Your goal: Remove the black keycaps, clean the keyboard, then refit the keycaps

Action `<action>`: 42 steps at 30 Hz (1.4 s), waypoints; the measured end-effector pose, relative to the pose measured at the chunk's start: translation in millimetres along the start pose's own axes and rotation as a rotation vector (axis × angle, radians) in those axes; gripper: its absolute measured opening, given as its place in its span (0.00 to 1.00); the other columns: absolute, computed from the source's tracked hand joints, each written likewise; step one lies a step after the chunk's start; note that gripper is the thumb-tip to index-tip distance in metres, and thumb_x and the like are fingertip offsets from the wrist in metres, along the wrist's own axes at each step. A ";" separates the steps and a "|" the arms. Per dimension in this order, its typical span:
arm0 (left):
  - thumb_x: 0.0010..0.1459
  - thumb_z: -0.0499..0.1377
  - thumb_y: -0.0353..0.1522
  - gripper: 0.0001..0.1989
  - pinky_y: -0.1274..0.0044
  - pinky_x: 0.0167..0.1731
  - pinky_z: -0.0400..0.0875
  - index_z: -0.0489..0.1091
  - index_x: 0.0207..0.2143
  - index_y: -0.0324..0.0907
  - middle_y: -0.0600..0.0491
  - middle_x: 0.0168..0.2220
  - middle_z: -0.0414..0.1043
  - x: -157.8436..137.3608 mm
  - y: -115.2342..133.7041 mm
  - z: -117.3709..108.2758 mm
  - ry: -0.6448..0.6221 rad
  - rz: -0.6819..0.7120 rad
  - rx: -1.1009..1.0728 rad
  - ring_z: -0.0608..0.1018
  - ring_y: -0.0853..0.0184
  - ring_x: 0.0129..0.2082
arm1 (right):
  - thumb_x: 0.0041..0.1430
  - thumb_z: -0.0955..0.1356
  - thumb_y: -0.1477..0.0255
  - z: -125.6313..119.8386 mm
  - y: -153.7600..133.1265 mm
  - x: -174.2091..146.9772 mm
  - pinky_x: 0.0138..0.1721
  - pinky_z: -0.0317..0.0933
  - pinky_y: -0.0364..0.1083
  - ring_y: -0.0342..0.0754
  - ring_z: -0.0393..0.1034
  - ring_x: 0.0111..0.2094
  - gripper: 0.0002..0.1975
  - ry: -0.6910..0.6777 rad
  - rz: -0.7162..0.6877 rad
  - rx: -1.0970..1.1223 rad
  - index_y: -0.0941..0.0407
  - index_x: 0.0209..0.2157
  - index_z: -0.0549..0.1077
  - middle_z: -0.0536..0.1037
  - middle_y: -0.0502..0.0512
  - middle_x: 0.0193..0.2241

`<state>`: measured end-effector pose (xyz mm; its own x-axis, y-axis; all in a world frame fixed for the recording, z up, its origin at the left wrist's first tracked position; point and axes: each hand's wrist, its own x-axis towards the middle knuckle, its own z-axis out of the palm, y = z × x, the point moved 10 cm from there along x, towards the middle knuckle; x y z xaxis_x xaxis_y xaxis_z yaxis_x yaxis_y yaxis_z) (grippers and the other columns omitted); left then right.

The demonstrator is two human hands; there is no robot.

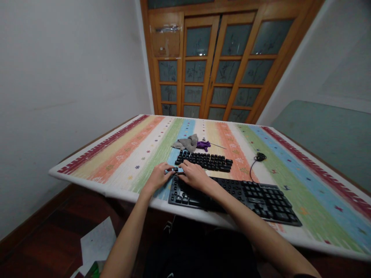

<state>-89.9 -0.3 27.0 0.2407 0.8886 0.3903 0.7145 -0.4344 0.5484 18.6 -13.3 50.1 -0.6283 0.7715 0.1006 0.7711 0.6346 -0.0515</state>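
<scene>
A black keyboard (272,202) lies at the table's near edge, its left part largely stripped of keycaps. Behind it, loose black keycaps (217,161) are laid out in rows. Over the keyboard's upper left corner, my left hand (158,177) has thumb and index finger closed around a small black keycap (175,169). My right hand (195,175) reaches across the bare left part, thumb and fingers pinched together. Something small and dark shows between them, too small to name. The two hands' fingertips almost meet.
Beyond the keycaps lie a crumpled grey cloth (187,143), a bunched purple item (203,145) and a thin dark rod (218,146). The keyboard's coiled cable (260,156) rests at the right. A striped cloth (116,158) covers the table; papers (97,239) sit below its near left edge.
</scene>
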 end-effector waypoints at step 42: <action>0.54 0.63 0.30 0.06 0.74 0.37 0.70 0.79 0.34 0.39 0.50 0.30 0.77 24.3 -24.1 16.3 0.050 -0.091 0.087 0.77 0.66 0.30 | 0.65 0.64 0.57 45.4 -77.9 -43.2 0.24 0.67 0.46 0.51 0.75 0.28 0.21 -0.119 -0.454 -0.279 0.63 0.41 0.69 0.74 0.63 0.37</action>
<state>-90.6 34.1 11.3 0.1407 0.9146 0.3792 0.7870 -0.3357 0.5176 -19.0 -94.0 4.6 -0.8994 0.4325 -0.0632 0.4072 0.8816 0.2385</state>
